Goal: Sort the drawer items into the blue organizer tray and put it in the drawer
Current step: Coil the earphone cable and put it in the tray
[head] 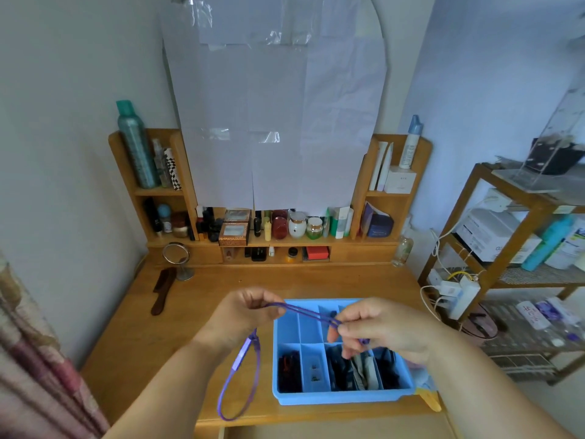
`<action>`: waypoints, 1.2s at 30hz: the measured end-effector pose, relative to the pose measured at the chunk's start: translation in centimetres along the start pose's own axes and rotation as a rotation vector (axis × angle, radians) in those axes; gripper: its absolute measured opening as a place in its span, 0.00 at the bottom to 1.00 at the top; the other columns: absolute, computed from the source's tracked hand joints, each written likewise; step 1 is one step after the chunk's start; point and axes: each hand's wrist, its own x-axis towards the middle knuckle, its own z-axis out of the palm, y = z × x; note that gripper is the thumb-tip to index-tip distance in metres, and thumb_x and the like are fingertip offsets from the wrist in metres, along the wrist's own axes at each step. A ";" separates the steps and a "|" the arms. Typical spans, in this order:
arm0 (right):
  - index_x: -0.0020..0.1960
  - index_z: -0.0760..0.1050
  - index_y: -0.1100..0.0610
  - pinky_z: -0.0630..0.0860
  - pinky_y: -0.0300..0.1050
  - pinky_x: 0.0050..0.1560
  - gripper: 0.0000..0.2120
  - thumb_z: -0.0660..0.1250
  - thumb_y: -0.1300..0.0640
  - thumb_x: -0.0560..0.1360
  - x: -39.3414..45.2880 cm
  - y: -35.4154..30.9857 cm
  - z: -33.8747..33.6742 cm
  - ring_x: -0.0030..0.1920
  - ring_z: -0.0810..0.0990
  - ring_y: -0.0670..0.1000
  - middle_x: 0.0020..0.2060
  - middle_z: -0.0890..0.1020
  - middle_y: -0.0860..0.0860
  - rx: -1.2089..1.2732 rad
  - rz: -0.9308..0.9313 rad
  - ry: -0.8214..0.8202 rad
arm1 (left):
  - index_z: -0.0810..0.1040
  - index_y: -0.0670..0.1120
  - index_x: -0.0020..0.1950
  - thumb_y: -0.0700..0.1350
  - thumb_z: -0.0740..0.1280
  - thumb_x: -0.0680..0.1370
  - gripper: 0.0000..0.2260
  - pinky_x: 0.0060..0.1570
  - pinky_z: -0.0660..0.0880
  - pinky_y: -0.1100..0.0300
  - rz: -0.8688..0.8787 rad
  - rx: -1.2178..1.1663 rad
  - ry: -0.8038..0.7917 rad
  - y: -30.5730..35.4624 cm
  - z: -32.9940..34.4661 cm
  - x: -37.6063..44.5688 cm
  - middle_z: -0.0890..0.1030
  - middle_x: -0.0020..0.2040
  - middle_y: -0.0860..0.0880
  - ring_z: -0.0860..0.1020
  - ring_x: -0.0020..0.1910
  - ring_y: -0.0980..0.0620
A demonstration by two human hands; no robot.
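Tray (342,397) far corner behind right hand (383,327).

A dark comb (162,290) lies on the counter (196,305) beside a small round mirror (178,258) (on a stand).

No text, label, brand, number or sign can be read anywhere in the head view. The white box (399,179) on the upper right shelf, far beyond the fingertips, carries a small dark mark too tiny to make out. The white carton (493,236) on the side rack, well to the right of the right hand's fingers, bears dark printing that stays blurred. The bottles and jars on the back shelf, beyond both hands, show labels only as smears of colour. A packet (533,315) on the rack's lower tier has reddish marks, not legible.
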 end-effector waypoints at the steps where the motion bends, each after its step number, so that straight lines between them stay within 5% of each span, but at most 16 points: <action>1: 0.49 0.79 0.66 0.78 0.46 0.53 0.09 0.63 0.61 0.77 0.0 0.2 0.1 0.41 0.80 0.51 0.29 0.78 0.46 0.208 -0.068 -0.028 | 0.83 0.42 0.43 0.39 0.71 0.74 0.01 0.37 0.72 0.69 -0.011 0.009 0.003 -0.3 0.2 0.1 0.81 0.35 0.51 0.75 0.34 0.59; 5: 0.44 0.82 0.60 0.80 0.48 0.48 0.12 0.78 0.56 0.64 1.4 0.2 1.2 0.50 0.83 0.56 0.47 0.84 0.59 0.942 -0.325 -0.015 | 0.83 0.42 0.44 0.44 0.69 0.77 0.07 0.45 0.71 0.67 -0.047 0.113 -0.076 -2.0 2.4 -0.4 0.81 0.36 0.50 0.76 0.38 0.56; 8: 0.47 0.83 0.59 0.79 0.46 0.55 0.08 0.70 0.58 0.70 2.9 -0.5 2.4 0.58 0.80 0.54 0.56 0.82 0.57 1.041 -0.402 0.244 | 0.81 0.48 0.43 0.44 0.63 0.79 0.09 0.48 0.72 0.57 -0.051 0.124 -0.153 -3.1 4.6 -1.1 0.82 0.33 0.52 0.77 0.38 0.51; 12: 0.55 0.80 0.53 0.74 0.32 0.51 0.10 0.62 0.61 0.79 3.6 -0.1 3.0 0.52 0.80 0.40 0.51 0.84 0.46 0.008 -0.369 0.603 | 0.79 0.50 0.46 0.38 0.59 0.80 0.11 0.40 0.71 0.64 -0.004 0.160 -0.208 -2.9 5.5 -1.7 0.77 0.31 0.51 0.75 0.35 0.53; 14: 0.52 0.81 0.50 0.73 0.39 0.50 0.09 0.62 0.56 0.79 3.7 0.9 2.9 0.41 0.81 0.43 0.42 0.85 0.47 -0.519 -0.348 0.613 | 0.79 0.54 0.44 0.40 0.59 0.80 0.13 0.35 0.67 0.64 0.071 0.204 -0.221 -2.1 5.1 -1.8 0.72 0.30 0.48 0.70 0.31 0.51; 16: 0.46 0.80 0.51 0.67 0.42 0.44 0.10 0.60 0.55 0.79 3.7 1.5 2.8 0.29 0.73 0.45 0.29 0.78 0.46 -0.672 -0.304 0.507 | 0.80 0.57 0.42 0.43 0.60 0.79 0.12 0.31 0.63 0.61 0.143 0.203 -0.217 -1.1 4.3 -1.7 0.68 0.29 0.49 0.64 0.29 0.51; 20: 0.40 0.77 0.55 0.71 0.38 0.43 0.14 0.57 0.56 0.81 2.7 0.6 3.2 0.36 0.75 0.44 0.31 0.76 0.47 -0.157 -0.181 0.250 | 0.79 0.50 0.45 0.36 0.59 0.79 0.12 0.30 0.63 0.62 0.217 0.332 -0.187 0.5 3.1 -1.0 0.71 0.29 0.51 0.64 0.28 0.54; 24: 0.42 0.79 0.51 0.68 0.34 0.40 0.10 0.61 0.53 0.78 2.2 0.0 2.5 0.35 0.75 0.41 0.29 0.76 0.45 -0.335 0.036 0.183 | 0.76 0.53 0.48 0.39 0.64 0.77 0.08 0.30 0.64 0.69 0.243 0.617 -0.130 0.5 2.7 -0.7 0.73 0.30 0.54 0.71 0.28 0.60; 27: 0.40 0.77 0.55 0.72 0.34 0.41 0.11 0.60 0.58 0.79 1.6 0.1 1.8 0.32 0.73 0.47 0.27 0.70 0.49 -0.100 0.058 0.016 | 0.74 0.60 0.45 0.47 0.69 0.74 0.07 0.36 0.71 0.65 0.203 0.661 -0.123 -0.6 2.1 -0.6 0.78 0.34 0.55 0.75 0.34 0.60; 29: 0.39 0.75 0.59 0.75 0.41 0.44 0.11 0.60 0.60 0.79 1.5 0.7 1.8 0.33 0.75 0.51 0.28 0.72 0.51 0.237 -0.021 -0.043 | 0.78 0.55 0.41 0.53 0.72 0.70 0.05 0.42 0.73 0.62 0.152 0.467 -0.165 -1.3 1.8 -0.8 0.80 0.37 0.53 0.75 0.36 0.60; 32: 0.38 0.78 0.59 0.72 0.46 0.45 0.09 0.63 0.57 0.74 1.9 1.6 2.2 0.36 0.78 0.53 0.34 0.79 0.55 0.674 -0.119 -0.012 | 0.80 0.46 0.40 0.58 0.73 0.65 0.16 0.44 0.72 0.64 0.076 0.059 -0.217 -2.1 2.2 -1.5 0.79 0.36 0.51 0.75 0.37 0.56; 36: 0.39 0.77 0.56 0.65 0.47 0.46 0.08 0.61 0.56 0.74 2.4 1.6 3.0 0.43 0.82 0.52 0.46 0.84 0.55 0.868 -0.162 0.098 | 0.81 0.43 0.46 0.56 0.75 0.59 0.22 0.37 0.75 0.63 -0.096 -0.230 -0.129 -4.0 3.8 -2.3 0.81 0.37 0.47 0.76 0.33 0.54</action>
